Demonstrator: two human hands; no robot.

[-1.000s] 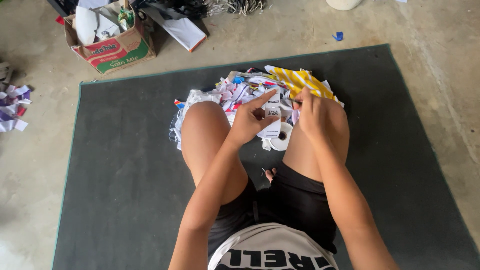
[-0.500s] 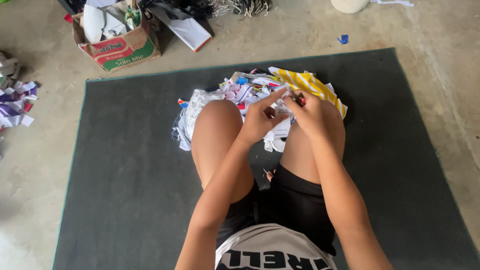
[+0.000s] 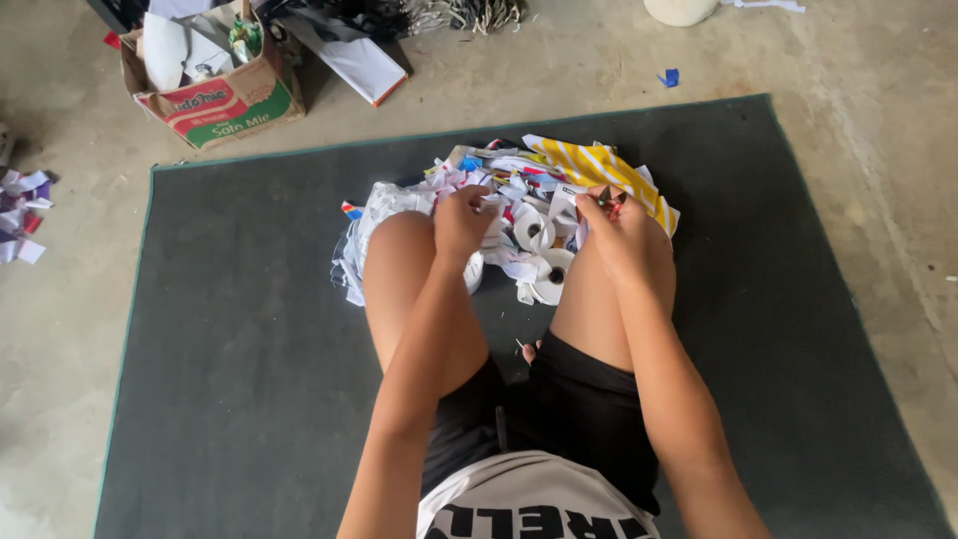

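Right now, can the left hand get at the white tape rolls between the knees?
Probably yes: the left hand rests on the scrap pile right beside the white tape rolls, and nothing lies over them.

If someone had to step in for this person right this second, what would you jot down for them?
Left hand: closed, fingers down in the scrap pile beside the left knee.
Right hand: pinching a small scrap, too small to identify, at the pile's right side.
Pile: paper and fabric scraps on the dark mat in front of both knees, with white tape rolls and a yellow striped piece mixed in.
Cardboard box sits off the mat, far left.
The pile is unsorted; no sorted stack shows.
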